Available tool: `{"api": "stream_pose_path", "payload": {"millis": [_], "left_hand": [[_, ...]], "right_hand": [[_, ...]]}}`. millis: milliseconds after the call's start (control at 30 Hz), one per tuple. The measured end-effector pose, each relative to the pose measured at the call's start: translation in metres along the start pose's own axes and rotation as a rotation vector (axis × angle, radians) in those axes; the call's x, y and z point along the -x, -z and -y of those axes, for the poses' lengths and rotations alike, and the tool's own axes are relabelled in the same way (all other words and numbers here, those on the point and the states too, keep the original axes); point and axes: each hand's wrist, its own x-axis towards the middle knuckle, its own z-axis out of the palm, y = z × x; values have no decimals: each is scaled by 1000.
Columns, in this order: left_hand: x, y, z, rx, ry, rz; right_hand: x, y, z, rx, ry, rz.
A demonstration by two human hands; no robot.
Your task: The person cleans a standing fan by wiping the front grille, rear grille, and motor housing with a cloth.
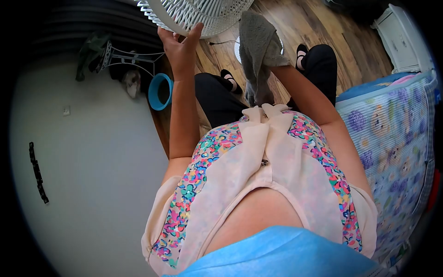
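Observation:
At the top of the head view, my left hand (183,45) grips the rim of a white slatted fan grille (214,18), thumb on the near side and fingers partly behind it. A grey cloth (258,39) covers my right hand and hangs down toward my lap; the fingers are hidden under it. The cloth is beside the right edge of the grille. Part of a round white base (237,50) shows on the floor behind the cloth, with a dark cable near it.
A blue round container (160,92) and a white metal stand (131,57) are at the left by the wall. White drawers (399,37) stand at the upper right, above a bed with a patterned blue cover (387,134). Wooden floor (350,46) lies between.

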Motion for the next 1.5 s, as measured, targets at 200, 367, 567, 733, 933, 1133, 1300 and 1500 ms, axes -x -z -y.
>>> {"api": "stream_pose_path", "payload": {"millis": [200,367,567,733,933,1133,1300,1500], "left_hand": [[-2,-2,28,158,150,16],[1,-14,29,225,207,-59],[-3,-1,20,258,235,-128],[-4,5,25,232,166,-87],[-11,10,38,29,167,-83],[-6,3,23,257,175,-64],[-2,-2,36,183,111,-85],[-5,-1,30,197,125,-97]], "right_hand": [[-70,24,15,31,2,-263],[-42,-25,21,311,11,-65],[21,-35,11,132,329,-90],[-3,-7,-12,196,206,-140],[-121,56,-14,233,143,-393],[-126,9,-4,291,138,-360],[-23,-74,-52,362,247,-198],[-11,-67,-85,349,113,-97]]}}
